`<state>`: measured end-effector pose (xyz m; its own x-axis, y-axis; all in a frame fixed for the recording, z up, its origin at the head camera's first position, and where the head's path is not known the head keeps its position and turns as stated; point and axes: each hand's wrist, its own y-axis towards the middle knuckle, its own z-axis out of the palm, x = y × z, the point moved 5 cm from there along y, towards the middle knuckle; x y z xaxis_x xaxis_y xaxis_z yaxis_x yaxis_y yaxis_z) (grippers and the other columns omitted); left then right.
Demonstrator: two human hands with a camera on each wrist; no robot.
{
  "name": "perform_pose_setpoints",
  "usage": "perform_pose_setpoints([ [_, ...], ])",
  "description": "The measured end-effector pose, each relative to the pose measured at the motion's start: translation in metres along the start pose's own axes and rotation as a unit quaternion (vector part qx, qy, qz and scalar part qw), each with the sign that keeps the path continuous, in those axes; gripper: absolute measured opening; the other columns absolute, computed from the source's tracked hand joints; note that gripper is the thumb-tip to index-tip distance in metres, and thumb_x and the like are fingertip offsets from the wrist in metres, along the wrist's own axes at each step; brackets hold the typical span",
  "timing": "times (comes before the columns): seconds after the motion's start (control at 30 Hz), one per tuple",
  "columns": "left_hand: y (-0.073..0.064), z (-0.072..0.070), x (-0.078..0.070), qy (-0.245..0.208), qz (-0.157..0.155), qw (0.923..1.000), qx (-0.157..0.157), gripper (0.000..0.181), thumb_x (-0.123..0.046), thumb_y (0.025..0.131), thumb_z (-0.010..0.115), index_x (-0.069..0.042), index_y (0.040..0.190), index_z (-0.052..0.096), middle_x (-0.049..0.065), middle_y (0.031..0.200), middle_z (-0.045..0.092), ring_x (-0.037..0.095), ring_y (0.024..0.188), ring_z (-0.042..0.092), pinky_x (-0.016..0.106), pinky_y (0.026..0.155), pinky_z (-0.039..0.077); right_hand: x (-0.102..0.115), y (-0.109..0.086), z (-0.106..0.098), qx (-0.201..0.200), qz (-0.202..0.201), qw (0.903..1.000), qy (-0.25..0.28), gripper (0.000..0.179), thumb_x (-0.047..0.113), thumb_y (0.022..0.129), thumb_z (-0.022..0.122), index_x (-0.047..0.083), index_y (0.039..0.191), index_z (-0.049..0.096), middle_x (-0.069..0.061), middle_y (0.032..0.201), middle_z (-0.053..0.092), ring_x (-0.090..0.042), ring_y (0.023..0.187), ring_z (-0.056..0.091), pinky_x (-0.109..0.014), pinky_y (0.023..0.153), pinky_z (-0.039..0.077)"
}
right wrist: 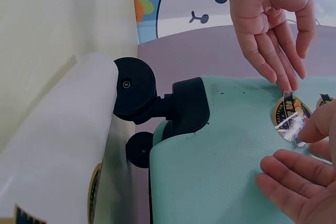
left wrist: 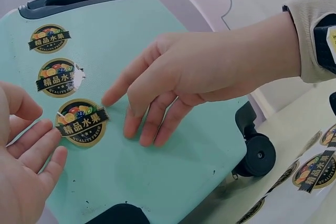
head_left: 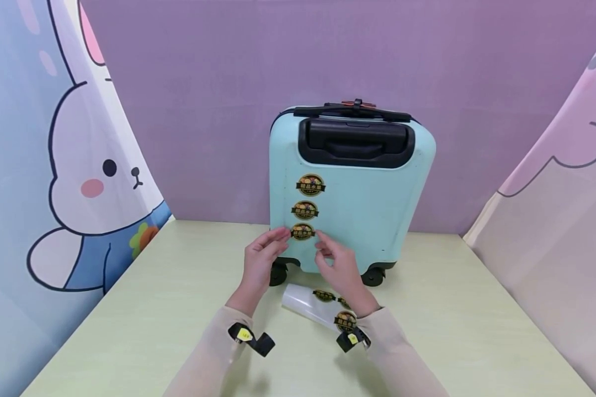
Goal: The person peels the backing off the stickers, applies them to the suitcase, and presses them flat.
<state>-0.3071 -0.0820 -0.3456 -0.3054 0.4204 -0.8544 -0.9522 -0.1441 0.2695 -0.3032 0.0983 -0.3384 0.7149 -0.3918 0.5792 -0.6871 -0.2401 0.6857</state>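
A mint-green suitcase (head_left: 357, 215) stands upright, its side bearing a column of three round black-and-gold fruit stickers. Both hands are at the lowest sticker (left wrist: 82, 123), which lies against the shell. My left hand (head_left: 265, 255) is at its left edge, fingers loosely extended, fingertips right at the border. From the other side, my right hand (head_left: 339, 263) reaches the right edge with the index fingertip, its other fingers relaxed. Above it are the middle sticker (head_left: 305, 210) and the top sticker (head_left: 310, 185).
A curled sheet of stickers (head_left: 303, 300) lies on the table (head_left: 144, 331) in front of the suitcase, partly under the right forearm. Black wheels (head_left: 373, 277) support the case. Behind it hangs a purple cloth (head_left: 218, 110), with cartoon-printed curtains on both sides.
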Motion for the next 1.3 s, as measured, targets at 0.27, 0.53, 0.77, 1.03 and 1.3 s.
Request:
perform_pose_setpoints([
  [0.27, 0.000, 0.000, 0.000, 0.011, 0.001, 0.9999, 0.007, 0.033, 0.011, 0.091, 0.056, 0.016, 0.123, 0.058, 0.021, 0.121, 0.067, 0.015, 0.104, 0.069, 0.030, 0.092, 0.056, -0.005, 0.001, -0.009, -0.021, 0.058, 0.9964, 0.059, 0.043, -0.005, 0.093, 0.060, -0.004, 0.135, 0.056, -0.019, 0.108, 0.069, -0.031, 0.097, 0.066, -0.038, 0.087, 0.058],
  [0.53, 0.000, 0.000, 0.000, 0.011, -0.002, 0.9999, 0.011, 0.032, 0.009, 0.093, 0.055, 0.016, 0.124, 0.058, 0.019, 0.120, 0.068, 0.014, 0.104, 0.068, 0.031, 0.093, 0.055, 0.008, 0.007, -0.013, -0.036, 0.089, 0.9859, 0.137, 0.030, -0.007, 0.095, 0.058, -0.009, 0.125, 0.061, -0.026, 0.114, 0.067, -0.039, 0.107, 0.064, -0.030, 0.093, 0.055],
  [0.77, 0.000, 0.000, 0.001, -0.005, -0.006, 0.9999, 0.010, 0.032, 0.009, 0.094, 0.055, 0.016, 0.124, 0.058, 0.014, 0.116, 0.071, 0.015, 0.103, 0.069, 0.032, 0.093, 0.055, 0.004, 0.014, -0.003, -0.040, 0.060, 0.9801, 0.185, 0.027, -0.006, 0.095, 0.059, -0.009, 0.122, 0.062, -0.025, 0.115, 0.067, -0.041, 0.109, 0.063, -0.025, 0.093, 0.054],
  [1.03, 0.000, -0.001, 0.002, 0.005, -0.014, 0.9998, 0.013, 0.031, 0.005, 0.095, 0.056, 0.014, 0.125, 0.059, 0.016, 0.120, 0.069, 0.016, 0.107, 0.068, 0.034, 0.095, 0.054, 0.004, 0.021, 0.007, -0.018, 0.059, 0.9754, 0.212, 0.028, -0.006, 0.096, 0.057, -0.013, 0.124, 0.060, -0.029, 0.118, 0.064, -0.043, 0.111, 0.061, -0.024, 0.093, 0.053],
  [1.3, 0.000, -0.002, 0.002, 0.012, -0.021, 0.9996, 0.016, 0.030, 0.003, 0.097, 0.056, 0.012, 0.125, 0.059, 0.017, 0.122, 0.067, 0.018, 0.111, 0.066, 0.034, 0.096, 0.054, 0.004, 0.023, 0.011, -0.020, 0.056, 0.9764, 0.208, 0.028, -0.006, 0.096, 0.057, -0.011, 0.124, 0.061, -0.028, 0.117, 0.065, -0.043, 0.110, 0.062, -0.024, 0.093, 0.053],
])
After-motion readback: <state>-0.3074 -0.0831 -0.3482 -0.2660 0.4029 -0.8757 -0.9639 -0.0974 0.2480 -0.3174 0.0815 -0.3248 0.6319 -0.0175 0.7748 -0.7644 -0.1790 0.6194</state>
